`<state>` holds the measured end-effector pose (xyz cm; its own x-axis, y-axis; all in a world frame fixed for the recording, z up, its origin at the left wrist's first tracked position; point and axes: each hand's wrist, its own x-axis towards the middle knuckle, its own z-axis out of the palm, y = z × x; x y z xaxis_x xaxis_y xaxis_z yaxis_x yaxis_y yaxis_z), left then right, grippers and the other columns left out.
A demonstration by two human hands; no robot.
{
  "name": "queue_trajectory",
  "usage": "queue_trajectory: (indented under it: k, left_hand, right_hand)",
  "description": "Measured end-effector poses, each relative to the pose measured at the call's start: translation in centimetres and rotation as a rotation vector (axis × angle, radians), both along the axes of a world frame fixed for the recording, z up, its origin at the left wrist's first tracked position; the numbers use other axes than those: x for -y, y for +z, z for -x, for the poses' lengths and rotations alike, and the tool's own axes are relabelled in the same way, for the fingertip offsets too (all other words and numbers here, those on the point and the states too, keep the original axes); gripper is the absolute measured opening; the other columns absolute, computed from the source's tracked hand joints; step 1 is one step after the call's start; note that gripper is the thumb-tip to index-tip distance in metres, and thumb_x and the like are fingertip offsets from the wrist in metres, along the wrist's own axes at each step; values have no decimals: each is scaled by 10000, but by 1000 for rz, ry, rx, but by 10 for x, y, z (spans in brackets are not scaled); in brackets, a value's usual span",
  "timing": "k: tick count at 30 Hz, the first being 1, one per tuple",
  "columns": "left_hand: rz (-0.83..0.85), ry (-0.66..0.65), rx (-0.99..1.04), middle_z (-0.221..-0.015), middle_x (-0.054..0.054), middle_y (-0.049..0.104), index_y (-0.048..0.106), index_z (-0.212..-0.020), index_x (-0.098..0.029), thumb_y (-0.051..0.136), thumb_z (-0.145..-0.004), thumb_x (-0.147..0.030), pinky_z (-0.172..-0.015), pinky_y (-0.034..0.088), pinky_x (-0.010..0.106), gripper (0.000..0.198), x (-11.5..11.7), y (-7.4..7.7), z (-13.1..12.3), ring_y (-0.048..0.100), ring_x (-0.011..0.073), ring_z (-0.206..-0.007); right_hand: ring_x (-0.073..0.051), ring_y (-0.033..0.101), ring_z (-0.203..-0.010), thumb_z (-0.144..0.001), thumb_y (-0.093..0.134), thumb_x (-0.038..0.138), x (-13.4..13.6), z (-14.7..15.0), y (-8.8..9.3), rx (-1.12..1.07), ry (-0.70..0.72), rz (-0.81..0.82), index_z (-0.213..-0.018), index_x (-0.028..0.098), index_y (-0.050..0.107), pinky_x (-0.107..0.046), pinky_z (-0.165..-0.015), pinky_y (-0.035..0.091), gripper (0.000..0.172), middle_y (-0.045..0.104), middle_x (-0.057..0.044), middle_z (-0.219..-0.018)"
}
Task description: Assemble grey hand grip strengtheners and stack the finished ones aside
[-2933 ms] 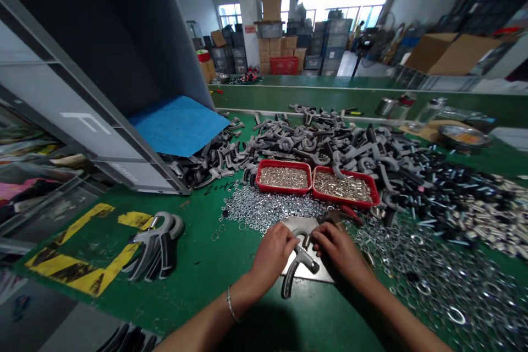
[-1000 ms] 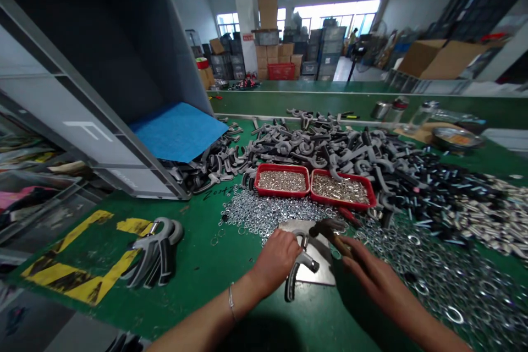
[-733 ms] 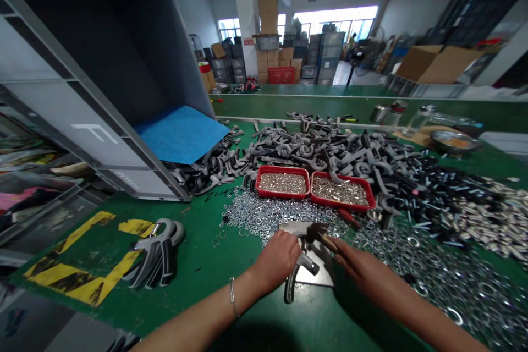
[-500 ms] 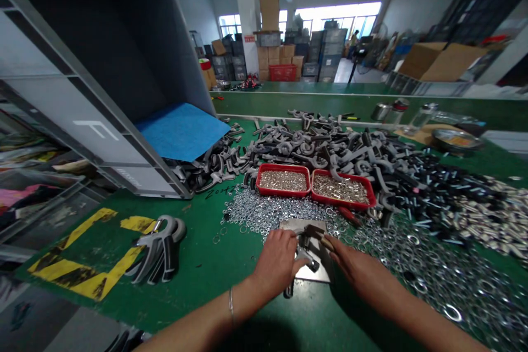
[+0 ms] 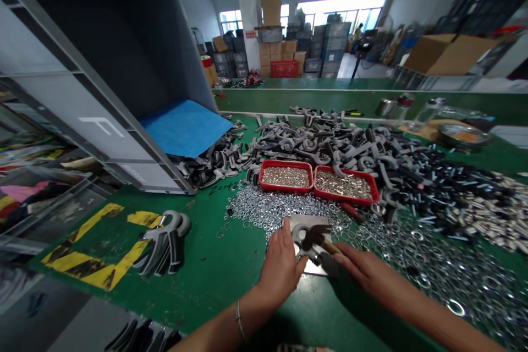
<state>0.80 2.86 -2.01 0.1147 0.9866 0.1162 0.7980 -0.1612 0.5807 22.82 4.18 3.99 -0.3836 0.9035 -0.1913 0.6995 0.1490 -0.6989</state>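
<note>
A hammer (image 5: pixel 315 235) with a dark head and a wooden handle is in my right hand (image 5: pixel 355 262), its fingers wrapped round the handle. The hammer's head is over a grey curved-jaw tool part (image 5: pixel 301 230); whether the two touch, I cannot tell. Beneath that part is a flat metal plate (image 5: pixel 324 220). My left hand (image 5: pixel 279 262) holds the tool part from the left, thumb on its near side and one finger pointing up along the plate's left edge. The hand and hammer hide some of the part.
Behind the plate stand two red trays (image 5: pixel 286 164) of small metal pieces, with loose washers (image 5: pixel 256 210) around. A heap of grey tool parts (image 5: pixel 317 143) lies beyond. To the left are a tilted grey crate (image 5: pixel 136 159) and assembled grey tools (image 5: pixel 169 242) beside yellow tape.
The hammer head has swung left and lower over the tool part. A finger of my left hand now points up. The whole view has shifted slightly.
</note>
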Motion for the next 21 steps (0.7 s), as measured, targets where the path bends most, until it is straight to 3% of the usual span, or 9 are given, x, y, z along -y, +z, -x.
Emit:
queue_trajectory:
  k: [3,5,7,9,11,14,18,21]
  left_hand:
    - [29,-16,112,-1349,196,530,300,-1485,-127,696,-782,-258,-1081,355,536,817,-7,5,5,498,350,-1205]
    - [156,7,297,-1229,171,612,403,-1409,-149,708,-777,-301,-1009,436,498,718,-15,10,11,575,323,-1118]
    - [329,42,502,-1074,150,664,454,-1330,-130,654,-833,-371,-904,507,444,588,-25,15,18,648,278,-983]
    - [334,74,546,-1100,157,651,458,-1294,-116,620,-861,-362,-919,504,431,524,-32,19,24,648,263,-1005]
    - [154,90,404,-1242,167,586,457,-1294,-129,630,-846,-283,-1049,417,466,505,-33,19,29,558,282,-1182]
    - [-21,29,178,-1282,137,553,500,-1248,-157,583,-881,-217,-1123,324,498,381,-24,14,32,464,282,-1265]
    - [-30,-111,68,-1302,123,543,499,-1260,-171,616,-893,-261,-1113,330,509,396,-3,6,30,444,286,-1261]
    - [-29,-124,40,-1317,115,536,495,-1276,-178,627,-887,-251,-1118,319,495,417,-1,7,34,429,280,-1269]
  right_hand:
    - [-218,666,-703,-954,382,594,10,-15,-9,-167,-122,197,-1119,235,656,-306,-641,526,480,720,-38,-807]
    - [-210,638,-598,-945,353,631,19,-27,-20,-169,-262,298,-1062,225,653,-299,-552,512,519,680,-23,-702]
    - [-216,631,-559,-948,334,630,23,-43,-30,-72,-287,313,-991,225,651,-310,-525,507,516,665,-26,-672]
    - [-240,669,-674,-962,346,577,16,-60,-38,63,-220,147,-952,235,643,-342,-631,537,454,694,-57,-780]
    - [-249,674,-855,-982,357,485,-4,-71,-41,192,-134,-123,-968,234,626,-361,-794,533,368,692,-92,-959]
    - [-251,649,-939,-992,341,366,-45,-74,-45,421,-118,-407,-1050,210,578,-361,-801,526,289,635,-130,-1079]
    - [-317,636,-962,-960,394,297,-87,-58,-55,564,-150,-466,-1017,180,544,-370,-652,507,199,609,-177,-1089]
    - [-305,659,-880,-957,412,304,-96,-51,-61,598,-118,-454,-917,195,524,-325,-564,464,161,632,-148,-996]
